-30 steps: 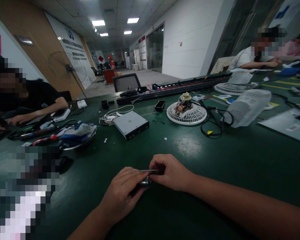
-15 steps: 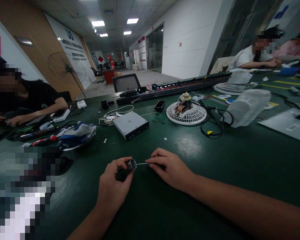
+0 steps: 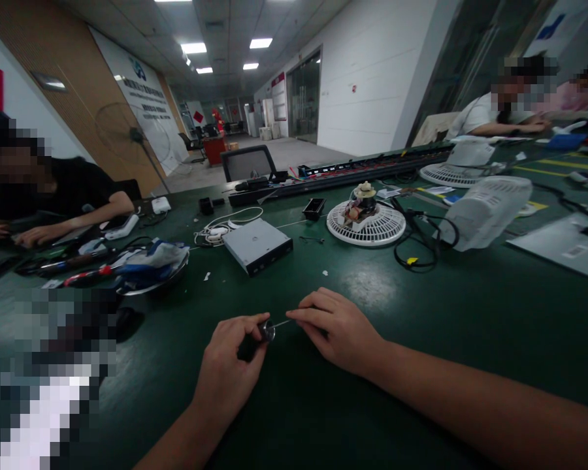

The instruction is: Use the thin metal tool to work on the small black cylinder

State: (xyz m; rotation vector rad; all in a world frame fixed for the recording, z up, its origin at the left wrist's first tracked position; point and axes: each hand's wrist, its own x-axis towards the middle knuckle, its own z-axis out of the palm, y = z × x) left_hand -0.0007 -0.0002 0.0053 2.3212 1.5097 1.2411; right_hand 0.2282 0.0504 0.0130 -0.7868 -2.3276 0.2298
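Note:
Between the thumb and fingers of my left hand (image 3: 228,365) is a small dark cylinder (image 3: 268,331) with a shiny metal rim, its open end facing right. My right hand (image 3: 340,329) pinches a thin metal rod (image 3: 281,323) by its right end. The rod's other end meets the cylinder's rim; whether it goes inside I cannot tell. Both hands are just above the green table (image 3: 294,405). Beyond them lies a grey optical disc drive (image 3: 255,240).
Behind the drive is a coiled white cable (image 3: 210,230). A white round fan grille with a motor (image 3: 367,219) stands to its right, near a white plastic housing (image 3: 487,212) and black cable. Tools and a blue cloth (image 3: 151,261) lie at left. Other people sit at both sides.
My left hand has shifted a little to the right and down, turning the cylinder. The rod now slants more, and less of it shows between the hands.

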